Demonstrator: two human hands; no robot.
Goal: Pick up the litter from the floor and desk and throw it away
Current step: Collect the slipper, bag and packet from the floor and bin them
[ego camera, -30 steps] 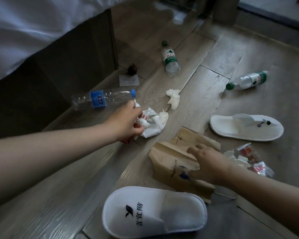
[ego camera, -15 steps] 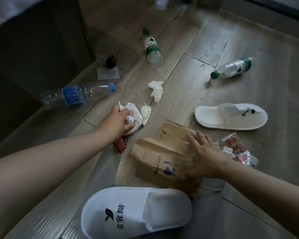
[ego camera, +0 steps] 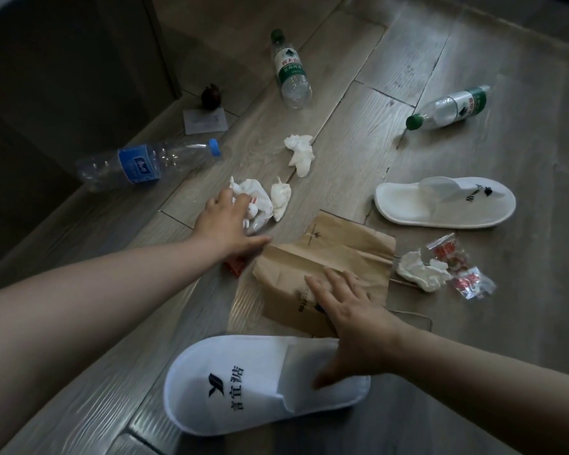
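litter around both hands on the floor

right hand lies flat and open on the brown paper bag, probably to keep it still for filling. left hand spreads its fingers over a crumpled white wrapper; if it grips, i cannot tell. a crumpled tissue lies just beyond it, a clear blue-label bottle farther to its left.

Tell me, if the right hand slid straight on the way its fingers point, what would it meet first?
The right hand rests on the brown paper bag; past its far edge, probably the small crumpled white tissue, though depth is unclear.
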